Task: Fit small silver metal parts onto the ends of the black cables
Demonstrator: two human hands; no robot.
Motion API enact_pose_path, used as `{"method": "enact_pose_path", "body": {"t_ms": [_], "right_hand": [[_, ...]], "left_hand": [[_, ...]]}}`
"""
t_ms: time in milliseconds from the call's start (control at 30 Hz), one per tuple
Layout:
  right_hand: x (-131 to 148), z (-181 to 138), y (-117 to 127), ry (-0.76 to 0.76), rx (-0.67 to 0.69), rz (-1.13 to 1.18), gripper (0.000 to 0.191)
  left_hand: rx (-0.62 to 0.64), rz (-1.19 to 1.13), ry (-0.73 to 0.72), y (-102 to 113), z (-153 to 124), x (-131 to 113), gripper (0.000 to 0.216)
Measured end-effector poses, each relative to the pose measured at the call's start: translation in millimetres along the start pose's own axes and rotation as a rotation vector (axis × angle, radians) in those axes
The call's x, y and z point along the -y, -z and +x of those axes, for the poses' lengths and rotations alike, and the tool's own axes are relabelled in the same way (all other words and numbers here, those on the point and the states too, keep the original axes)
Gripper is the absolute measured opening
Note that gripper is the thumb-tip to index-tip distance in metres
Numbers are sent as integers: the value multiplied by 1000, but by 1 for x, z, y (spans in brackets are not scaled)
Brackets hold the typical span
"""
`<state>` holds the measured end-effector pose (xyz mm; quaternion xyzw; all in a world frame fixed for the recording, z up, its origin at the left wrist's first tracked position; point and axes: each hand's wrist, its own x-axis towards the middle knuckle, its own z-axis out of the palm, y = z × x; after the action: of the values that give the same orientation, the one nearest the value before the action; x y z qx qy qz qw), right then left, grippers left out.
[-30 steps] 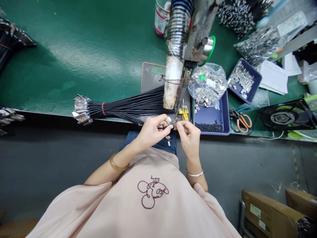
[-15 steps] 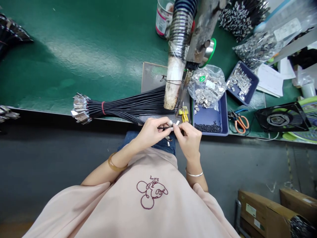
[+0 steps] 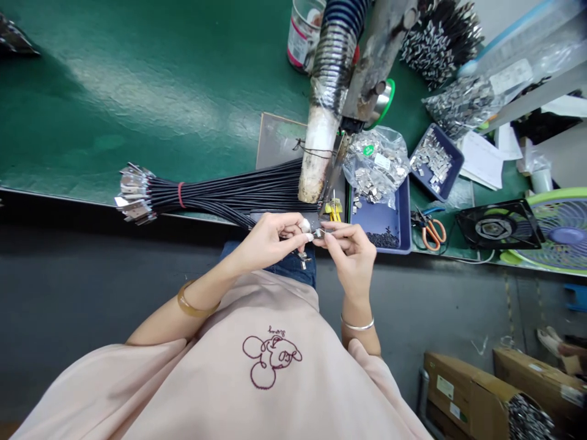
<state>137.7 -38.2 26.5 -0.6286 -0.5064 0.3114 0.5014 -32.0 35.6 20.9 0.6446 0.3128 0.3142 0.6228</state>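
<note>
My left hand [image 3: 270,239] pinches the end of a thin black cable at the green bench's front edge. My right hand [image 3: 351,250] pinches a small metal clip [image 3: 318,232] against that cable end; the fingertips of both hands meet there. Just behind them lies a bundle of black cables [image 3: 220,194] tied with a red band, metal clips at its left end. A taped white nozzle [image 3: 316,156] of a ribbed hose hangs right above the hands beside a thin metal tool tip [image 3: 334,177].
A blue tray [image 3: 383,217] with a bag of metal clips [image 3: 376,165] and small black pieces sits right of my hands. Orange-handled scissors [image 3: 428,229], a second small blue tray [image 3: 435,160], a black fan [image 3: 498,226] and cardboard boxes [image 3: 477,391] lie further right.
Both hands stay pinched together on the cable end and clip, shifting slightly. The view has swung to the right, bringing a green fan into sight.
</note>
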Motion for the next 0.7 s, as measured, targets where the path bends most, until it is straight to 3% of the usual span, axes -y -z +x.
{"method": "enact_pose_path", "body": {"t_ms": [100,267,333,567,700], "right_hand": [[-6,4,-5,37,-31,-5,12],[-7,4,-7,345,-124,-388,10],[-7,4,-7,394,-124,-438,10],[-10,13,-4,180,-46,-187,10],[-9,17,-2,160,-27,-148,9]], "left_hand": [[-94,71,-21,-8,1,2,16],[-298,260,-103,-23,3,7,19],[-342,293,-110,-28,4,7,17],[-401,299,-74,-32,9,5,14],[-417,307,-88,-32,10,5,15]]}}
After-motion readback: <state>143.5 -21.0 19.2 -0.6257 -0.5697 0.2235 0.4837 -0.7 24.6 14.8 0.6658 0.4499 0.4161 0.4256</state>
